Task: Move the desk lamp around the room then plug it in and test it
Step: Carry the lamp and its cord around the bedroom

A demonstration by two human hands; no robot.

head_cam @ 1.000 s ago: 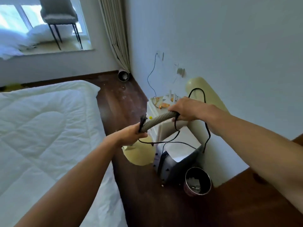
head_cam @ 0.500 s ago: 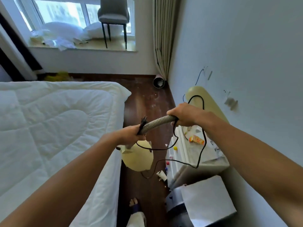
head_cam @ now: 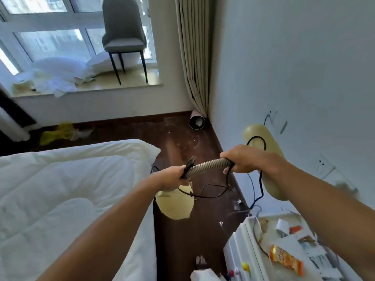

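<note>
Desk lamp (head_cam: 209,166) carried mid-room, between bed (head_cam: 71,189) & wall. Left hand (head_cam: 172,178) has a closed grip on the flexible neck's lower end w/ the plug (head_cam: 189,162) pinched alongside; right hand (head_cam: 243,160) is wrapped round the upper end. Yellow base (head_cam: 175,204) hangs below left hand, yellow shade (head_cam: 263,159) sits behind right. Two-handed hold prob. keeps the bendy neck from flopping; loose black cord (head_cam: 205,192) dangles over floor, plug kept in hand, likely ready for wall socket (head_cam: 322,166) at right.
</note>
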